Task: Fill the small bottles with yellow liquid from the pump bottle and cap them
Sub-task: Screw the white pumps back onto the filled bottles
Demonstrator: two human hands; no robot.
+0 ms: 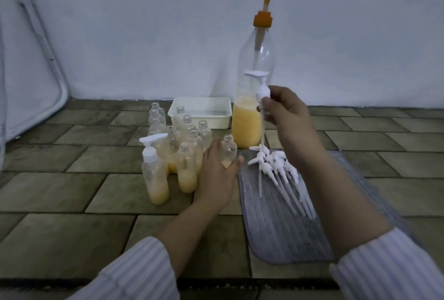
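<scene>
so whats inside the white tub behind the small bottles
Only pale inner walls of the white tub show, maybe shallow clear liquid. The small bottles in front cover its lower left, so contents there stay unseen.

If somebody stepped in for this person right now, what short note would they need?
Right hand: pinches a white pump cap with its long tube, lifted above the mat.
Left hand: holds an uncapped small bottle with a little yellow liquid.
Big pump bottle: behind, roughly a third full.
Done: one bottle filled and capped; a few others hold liquid, uncapped.
Left: fill the empty bottles, cap all from the spare caps on the mat.
</scene>
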